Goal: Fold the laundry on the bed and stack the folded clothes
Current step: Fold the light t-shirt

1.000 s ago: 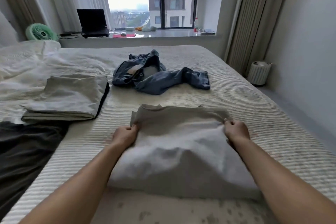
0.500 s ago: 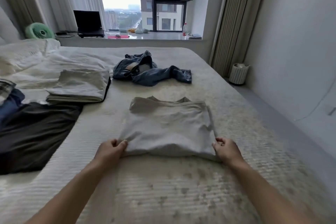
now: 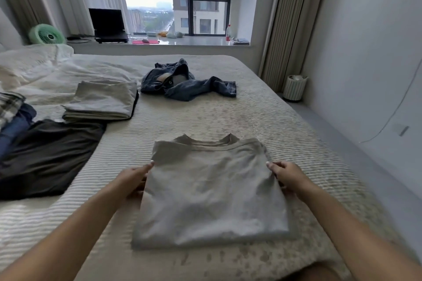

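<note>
A folded grey shirt point(image 3: 212, 191) lies flat on the bed point(image 3: 262, 116), collar away from the viewer; half a second ago the hands were at its near corners, and now they sit further up its sides. The left hand point(image 3: 133, 180) lies along the left edge with fingers tucked under the cloth, and the right hand point(image 3: 286, 177) grips the right edge, fingers curled. The folded stack point(image 3: 102, 100), dark trousers point(image 3: 45, 157) and crumpled jeans point(image 3: 187, 84) lie where they did.
</note>
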